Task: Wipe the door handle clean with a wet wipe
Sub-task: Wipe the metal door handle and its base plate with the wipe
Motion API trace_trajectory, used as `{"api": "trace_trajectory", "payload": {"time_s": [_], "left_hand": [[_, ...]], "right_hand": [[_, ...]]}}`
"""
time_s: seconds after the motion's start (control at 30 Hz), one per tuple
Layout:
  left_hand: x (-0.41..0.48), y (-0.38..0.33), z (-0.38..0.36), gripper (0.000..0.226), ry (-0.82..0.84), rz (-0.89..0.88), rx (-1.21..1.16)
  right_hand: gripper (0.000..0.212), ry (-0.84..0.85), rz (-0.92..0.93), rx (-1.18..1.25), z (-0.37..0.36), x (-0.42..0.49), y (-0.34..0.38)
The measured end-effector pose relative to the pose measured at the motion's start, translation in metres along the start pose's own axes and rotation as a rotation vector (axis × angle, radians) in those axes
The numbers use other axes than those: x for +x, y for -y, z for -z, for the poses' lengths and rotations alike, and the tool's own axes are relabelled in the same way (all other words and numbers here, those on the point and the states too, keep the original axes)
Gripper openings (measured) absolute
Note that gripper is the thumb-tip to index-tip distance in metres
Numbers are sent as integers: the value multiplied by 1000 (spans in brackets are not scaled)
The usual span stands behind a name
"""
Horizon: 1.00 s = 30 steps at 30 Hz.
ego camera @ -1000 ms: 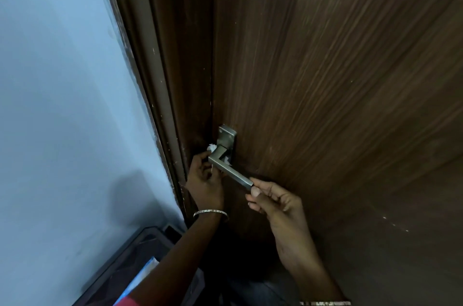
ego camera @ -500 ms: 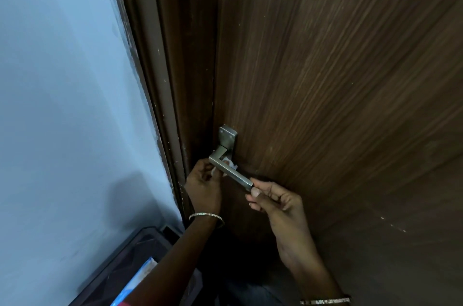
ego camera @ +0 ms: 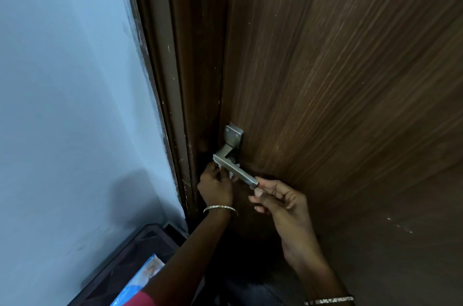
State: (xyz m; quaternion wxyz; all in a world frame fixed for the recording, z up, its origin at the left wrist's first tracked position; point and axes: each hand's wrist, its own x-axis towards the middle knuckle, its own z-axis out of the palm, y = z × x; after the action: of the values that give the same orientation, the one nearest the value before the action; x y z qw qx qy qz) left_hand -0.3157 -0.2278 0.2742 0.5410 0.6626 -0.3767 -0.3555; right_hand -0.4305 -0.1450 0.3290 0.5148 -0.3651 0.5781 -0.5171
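A brushed metal lever door handle (ego camera: 234, 166) with a square back plate sits on the dark wooden door (ego camera: 338, 80). My left hand (ego camera: 216, 186) is under the lever near its bend, closed on a white wet wipe (ego camera: 231, 174) that shows only as small bits behind the lever. My right hand (ego camera: 278, 201) pinches the free end of the lever between thumb and fingers.
The dark door frame (ego camera: 180, 80) runs along the left of the door, with a pale blue wall (ego camera: 70, 105) beside it. At the bottom left stands a dark bin or box (ego camera: 125, 260) with a blue packet (ego camera: 142, 278) in it.
The wipe in my left hand has slid from the bend of the handle, beside the back plate, down along the underside of the lever. My right hand has stayed on the lever's end.
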Motion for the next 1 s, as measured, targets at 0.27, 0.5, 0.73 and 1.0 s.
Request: {"api": "trace_trajectory", "payload": {"time_s": [0.27,0.5,0.73,1.0], "left_hand": [[2,7,9,19,345,253,-475],[20,6,10,15,193,295,-512],[17,2,6,21,245,300,-427],[16,-1,18,13,242,140,-339]], "right_hand": [[21,-4,1,-5,0,2,1],[20,-14,-2,6,-1,3,0],[21,-24,-8,8,-2,3,-2],[22,3,-5,-27,0,3,-1]]}}
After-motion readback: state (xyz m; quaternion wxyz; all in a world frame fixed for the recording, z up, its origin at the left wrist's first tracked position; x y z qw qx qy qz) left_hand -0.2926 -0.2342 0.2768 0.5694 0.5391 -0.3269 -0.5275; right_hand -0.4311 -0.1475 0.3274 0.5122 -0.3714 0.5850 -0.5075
